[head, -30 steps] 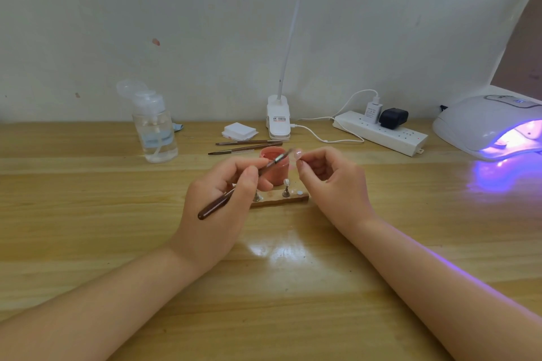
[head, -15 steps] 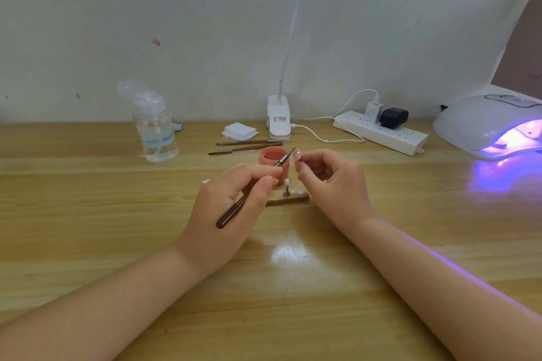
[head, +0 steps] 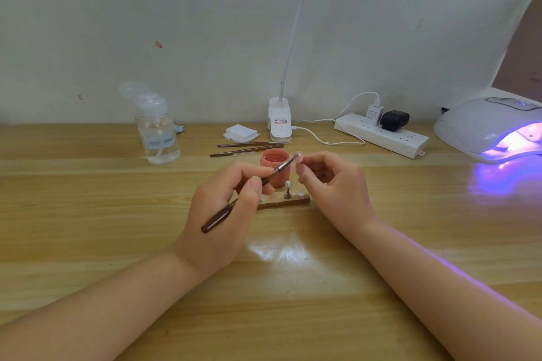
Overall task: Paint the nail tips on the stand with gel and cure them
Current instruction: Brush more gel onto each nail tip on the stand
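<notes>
Brush [head: 247, 198] in left hand [head: 225, 214], bristles up-right at nail tip [head: 298, 156].

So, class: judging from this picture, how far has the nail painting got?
Done: gel pot open, curing lamp lit. In hand: the left hand holds the brush to a nail tip pinched by the right hand. Left: the tip on the stand looks unpainted; nothing is visibly curing.

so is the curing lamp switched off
No, the curing lamp at the table's right edge glows purple from its opening and casts purple light on the table.
</notes>
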`<state>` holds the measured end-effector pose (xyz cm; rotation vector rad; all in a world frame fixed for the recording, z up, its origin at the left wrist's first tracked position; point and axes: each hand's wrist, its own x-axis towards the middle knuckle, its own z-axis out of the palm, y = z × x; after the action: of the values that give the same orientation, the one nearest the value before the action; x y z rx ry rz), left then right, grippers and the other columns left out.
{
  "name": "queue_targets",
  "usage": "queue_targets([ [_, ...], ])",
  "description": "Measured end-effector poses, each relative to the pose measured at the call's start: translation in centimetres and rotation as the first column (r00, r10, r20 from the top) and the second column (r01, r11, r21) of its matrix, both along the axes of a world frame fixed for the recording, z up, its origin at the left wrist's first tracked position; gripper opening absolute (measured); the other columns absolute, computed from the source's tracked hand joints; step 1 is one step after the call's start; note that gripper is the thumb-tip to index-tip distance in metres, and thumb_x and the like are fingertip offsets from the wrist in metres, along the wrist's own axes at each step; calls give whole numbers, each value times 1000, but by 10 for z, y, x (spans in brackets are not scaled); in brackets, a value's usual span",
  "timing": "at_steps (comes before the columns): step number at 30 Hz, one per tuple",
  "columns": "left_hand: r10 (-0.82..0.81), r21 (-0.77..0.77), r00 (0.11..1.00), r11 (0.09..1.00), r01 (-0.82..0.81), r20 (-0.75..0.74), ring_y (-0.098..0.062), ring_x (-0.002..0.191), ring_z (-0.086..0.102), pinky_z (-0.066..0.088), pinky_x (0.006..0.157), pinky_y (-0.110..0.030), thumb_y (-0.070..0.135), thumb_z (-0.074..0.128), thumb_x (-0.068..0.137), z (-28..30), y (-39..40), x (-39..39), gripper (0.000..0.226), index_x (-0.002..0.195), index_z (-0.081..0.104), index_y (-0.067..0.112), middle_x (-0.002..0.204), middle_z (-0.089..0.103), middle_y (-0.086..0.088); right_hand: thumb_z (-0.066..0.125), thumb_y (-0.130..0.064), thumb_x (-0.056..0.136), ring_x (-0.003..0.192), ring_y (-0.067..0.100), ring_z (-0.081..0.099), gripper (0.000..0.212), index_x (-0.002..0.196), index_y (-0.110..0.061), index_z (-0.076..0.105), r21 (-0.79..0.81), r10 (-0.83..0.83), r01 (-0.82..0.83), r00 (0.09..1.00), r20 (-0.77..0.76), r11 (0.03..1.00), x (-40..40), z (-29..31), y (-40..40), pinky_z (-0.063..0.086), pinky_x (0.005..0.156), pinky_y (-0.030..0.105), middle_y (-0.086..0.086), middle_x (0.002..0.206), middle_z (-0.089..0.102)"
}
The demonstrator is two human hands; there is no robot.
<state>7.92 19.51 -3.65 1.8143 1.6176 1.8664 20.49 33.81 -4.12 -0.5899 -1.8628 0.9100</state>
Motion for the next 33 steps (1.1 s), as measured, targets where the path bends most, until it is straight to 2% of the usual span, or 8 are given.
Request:
queue_targets([
  [3, 11, -24, 1000, 1000, -11, 20, -12, 97, 68, 52, 81, -21, 30, 48, 96, 0, 3, 0, 21, 109, 64, 33, 98, 72, 14, 71, -12, 86, 72, 6, 68, 7, 92, -14, 74, -5, 5, -5, 1000, -7, 1000, -1, 0, 0, 56, 71, 25, -6, 79, 73],
  [5, 3, -54, 1000, 999, -2, 13, -11, 98, 68, 52, 82, -22, 25, 51, 97, 0, 4, 0, 20, 109, 65, 31, 98, 72, 15, 70, -10, 86, 72, 6, 68, 9, 91, -16, 73, 4, 9, -9, 1000, -8, 1000, -1, 0, 0, 56, 71, 26, -6, 79, 73],
  [9, -31, -38, 999, 999, 32, 11, -9, 88, 68, 48, 76, -16, 28, 45, 92, -1, 0, -2, 26, 100, 68, 19, 87, 71, 11, 70, -10, 86, 72, 9, 68, 13, 90, -22, 72, 12, 16, -16, 1000, -2, 1000, -1, 0, 0, 57, 72, 31, -6, 78, 73],
  [15, 22, -18, 999, 1000, -21, 33, -2, 91, 66, 45, 74, -9, 20, 49, 97, 4, 2, 1, 19, 105, 65, 28, 93, 71, 19, 71, -12, 87, 72, 10, 68, 7, 92, -15, 73, 0, 16, -16, 1000, -15, 1000, -1, 0, 0, 57, 72, 31, -7, 77, 72],
  [20, -4, -66, 994, 998, 11, 109, -5, 89, 68, 47, 74, -12, 20, 50, 94, 2, 4, -2, 22, 104, 69, 22, 91, 74, 10, 70, -11, 87, 73, 11, 69, 8, 91, -17, 72, 1, 31, -31, 999, -14, 1000, -1, 1, 0, 58, 73, 34, -5, 78, 72],
  [26, -40, -17, 993, 999, 42, 107, -7, 88, 68, 49, 75, -13, 26, 47, 93, 2, 1, -1, 23, 100, 68, 22, 90, 73, 13, 70, -11, 87, 74, 13, 70, 8, 92, -16, 72, -26, 23, -24, 1000, -11, 999, -1, 0, 0, 58, 75, 39, -4, 79, 73],
  [29, -11, -21, 992, 1000, 14, 123, -4, 90, 67, 47, 75, -11, 18, 49, 96, 1, 3, -1, 20, 104, 66, 25, 91, 73, 14, 70, -12, 87, 74, 13, 70, 6, 91, -17, 72, -34, 24, -25, 1000, -15, 999, -2, 0, 0, 58, 75, 39, -5, 78, 72],
  [33, -29, -64, 993, 997, 36, 111, -6, 91, 68, 47, 75, -11, 23, 51, 94, 0, 4, -2, 21, 104, 69, 21, 92, 74, 10, 70, -8, 87, 73, 10, 69, 10, 93, -16, 73, -20, 26, -26, 1000, -4, 999, -1, 0, 1, 58, 75, 35, -4, 79, 73],
])
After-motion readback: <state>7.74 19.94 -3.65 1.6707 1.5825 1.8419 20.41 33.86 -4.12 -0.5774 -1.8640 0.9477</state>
